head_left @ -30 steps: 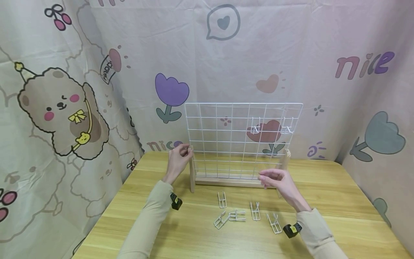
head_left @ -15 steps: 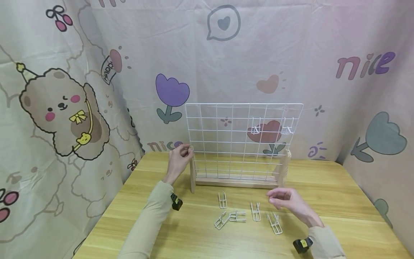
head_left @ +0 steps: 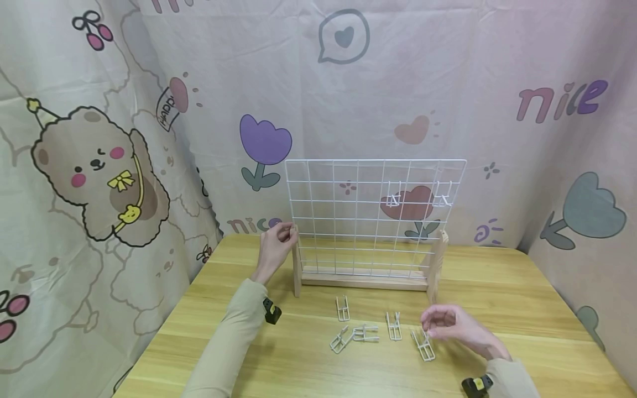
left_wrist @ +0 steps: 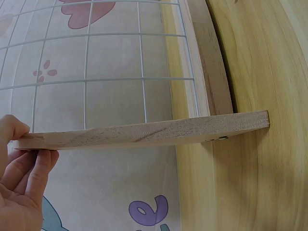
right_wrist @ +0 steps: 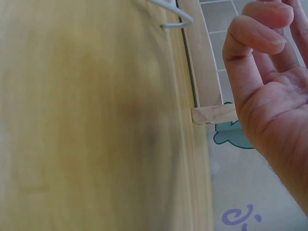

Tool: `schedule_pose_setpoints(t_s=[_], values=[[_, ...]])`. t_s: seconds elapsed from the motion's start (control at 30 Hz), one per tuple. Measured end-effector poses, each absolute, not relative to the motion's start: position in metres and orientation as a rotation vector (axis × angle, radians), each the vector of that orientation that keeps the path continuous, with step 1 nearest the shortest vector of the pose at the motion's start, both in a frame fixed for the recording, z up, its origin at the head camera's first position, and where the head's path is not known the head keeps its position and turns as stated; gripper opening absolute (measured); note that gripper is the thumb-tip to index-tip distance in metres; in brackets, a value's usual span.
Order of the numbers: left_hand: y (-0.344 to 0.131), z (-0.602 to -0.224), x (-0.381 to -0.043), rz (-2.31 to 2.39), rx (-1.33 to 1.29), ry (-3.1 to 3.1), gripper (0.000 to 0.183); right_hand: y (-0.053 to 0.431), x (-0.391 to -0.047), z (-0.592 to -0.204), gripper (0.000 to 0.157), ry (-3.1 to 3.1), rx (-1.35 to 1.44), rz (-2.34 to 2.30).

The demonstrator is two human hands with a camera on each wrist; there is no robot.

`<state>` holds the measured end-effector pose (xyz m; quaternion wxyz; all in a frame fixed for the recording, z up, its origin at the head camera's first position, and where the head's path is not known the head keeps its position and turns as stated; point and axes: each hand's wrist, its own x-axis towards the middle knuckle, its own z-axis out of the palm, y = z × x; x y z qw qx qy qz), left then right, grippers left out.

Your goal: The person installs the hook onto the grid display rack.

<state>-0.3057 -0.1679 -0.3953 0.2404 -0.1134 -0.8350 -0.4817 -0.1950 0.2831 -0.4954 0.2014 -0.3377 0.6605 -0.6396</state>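
A white wire grid panel stands in a wooden base with two side posts. My left hand pinches the top of the left wooden post, thumb on one side and fingers on the other. My right hand is just beside the rightmost white wire hook on the table, its fingers loosely curled and holding nothing. In the right wrist view a bit of white hook shows near the top, apart from the fingers. Two hooks hang on the grid's upper right.
Several more wire hooks lie on the wooden table in front of the base: one upright-lying hook, another hook to its right, and a touching pair lower down. A printed curtain hangs behind.
My right hand has come away from the grid's lower right, moving down and toward me to the rightmost hook on the table. My left hand stays on the post.
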Motion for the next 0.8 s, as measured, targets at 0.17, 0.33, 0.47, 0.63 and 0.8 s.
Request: schedule_pose_setpoints(t_s=[0.17,0.33,0.47,0.63,0.8], values=[[-0.168,-0.396,-0.305,-1.325,-0.301,-2.29,0.027,0.284,-0.193,-0.497,0.026,1.801,-0.934,-1.781],[-0.168,-0.395,-0.305,-1.328,-0.3,-2.286,0.026,0.285,-0.194,-0.501,0.027,1.774,-0.922,-1.782],[-0.168,-0.396,-0.306,-1.341,-0.301,-2.282,0.026,0.285,-0.196,-0.504,0.027,1.756,-0.907,-1.775],[-0.168,-0.396,-0.306,-1.352,-0.308,-2.276,0.027,0.286,-0.197,-0.507,0.025,1.774,-0.877,-1.763],[-0.168,-0.396,-0.306,-1.345,-0.311,-2.274,0.027,0.285,-0.198,-0.507,0.024,1.751,-0.88,-1.776]])
